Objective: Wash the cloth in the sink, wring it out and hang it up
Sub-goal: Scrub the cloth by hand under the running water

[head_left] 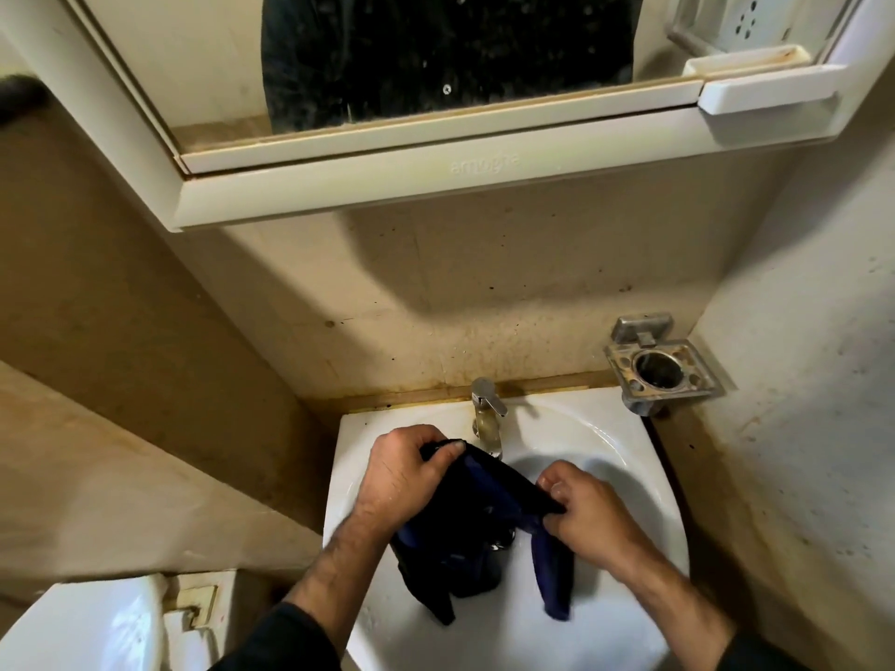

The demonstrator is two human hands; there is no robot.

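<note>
There, low in the frame's centre, the cloth (477, 515) was dark navy, wet-looking and bunched, stretched between both hands above the white sink (624, 457), its two ends hanging into the basin. The left hand (404, 472) gripped one end near the tap (486, 418); the right hand (583, 513) pinched the other. At right, the metal holder (661, 368) showed only a dark cup ring.

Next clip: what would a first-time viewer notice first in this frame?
The eye goes first to the dark blue wet cloth stretched between the left hand and right hand, both gripping it over the white ceramic sink. Just behind it stands the chrome tap, and a tarnished metal cup holder hangs on the stained wall at the right.
</note>
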